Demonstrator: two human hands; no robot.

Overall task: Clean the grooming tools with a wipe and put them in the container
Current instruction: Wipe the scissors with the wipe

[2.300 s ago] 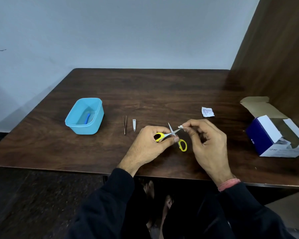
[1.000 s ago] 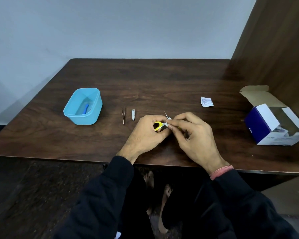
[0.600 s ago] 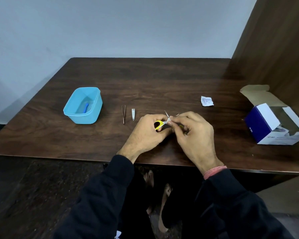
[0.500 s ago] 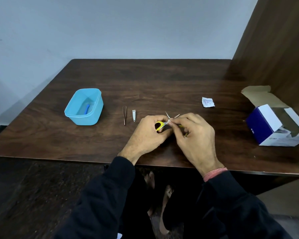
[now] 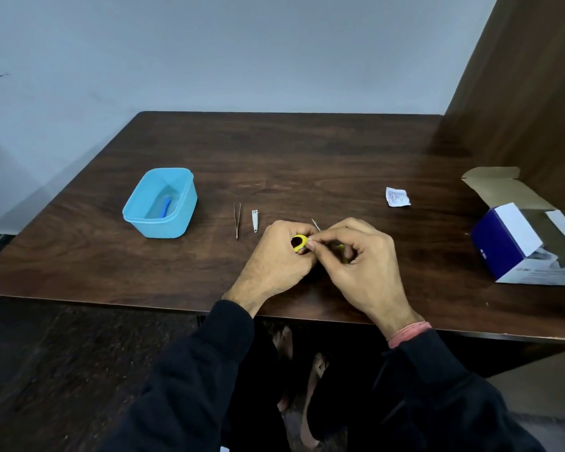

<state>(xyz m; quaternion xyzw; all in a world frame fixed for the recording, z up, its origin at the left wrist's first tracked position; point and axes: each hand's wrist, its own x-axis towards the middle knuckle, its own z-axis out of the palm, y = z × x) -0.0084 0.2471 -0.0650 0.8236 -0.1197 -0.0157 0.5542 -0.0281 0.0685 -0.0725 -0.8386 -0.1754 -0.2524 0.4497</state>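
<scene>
scissors [image 5: 300, 242] pinched between left hand [image 5: 276, 261] and right hand [image 5: 361, 259] fingers [image 5: 317, 244]

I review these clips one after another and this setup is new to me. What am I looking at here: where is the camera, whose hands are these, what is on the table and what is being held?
There is no machine here. The single picture comes from a wide-angle camera worn on a person's head, looking forward and down, so the black sleeves and both hands belong to the wearer.

The left hand grips a pair of small scissors by a yellow handle loop. The right hand pinches at the scissors near the handle; a wipe between its fingers cannot be made out clearly.

On the brown table lie tweezers and a nail clipper, side by side and untouched. To their left stands an open blue container with a small blue item inside. On the right are a torn white sachet and an opened cardboard box.
</scene>
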